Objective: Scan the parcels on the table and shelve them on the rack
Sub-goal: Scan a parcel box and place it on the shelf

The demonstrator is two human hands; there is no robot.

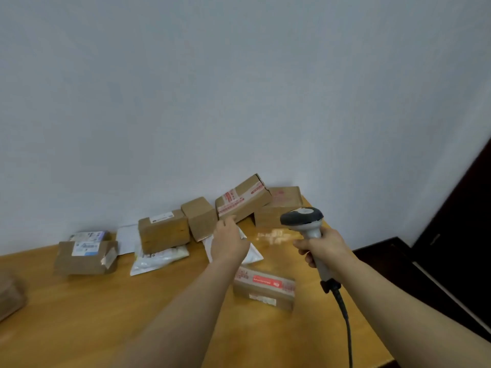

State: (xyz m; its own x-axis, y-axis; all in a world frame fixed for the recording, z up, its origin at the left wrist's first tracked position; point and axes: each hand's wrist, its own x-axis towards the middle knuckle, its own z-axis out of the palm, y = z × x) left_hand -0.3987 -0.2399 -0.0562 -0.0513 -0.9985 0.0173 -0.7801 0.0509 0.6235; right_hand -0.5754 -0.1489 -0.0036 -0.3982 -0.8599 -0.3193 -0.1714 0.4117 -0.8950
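In the head view I count eight cardboard boxes on the wooden table (132, 314), one of them cut by the left edge of the picture; I count also three white bags, one scanner and two hands.

The left hand (229, 243) reaches far over the table with its back to me and the fingers nearly straight; it holds nothing that I can see. Its fingertips are at the near lower edge of the tilted box (243, 201), which has red tape and leans against the far right box (279, 205); whether they touch it I cannot tell, the picture is blurred there. The first bag (252, 254) lies under this hand.

The right hand (322, 248) is wrapped firmly around the handle of the scanner (303, 219); the grey head points far and left; the black cable (345, 320) hangs down at the near right.

Between my two forearms lies the near box (264, 286), also with red tape. To the left stand the plain small box (200, 217) and the labelled box (163, 231), which rests on the second bag (159, 258); the third bag (127, 239) lies flat by the wall (239, 88). Dark furniture (451, 235) stands at the right.
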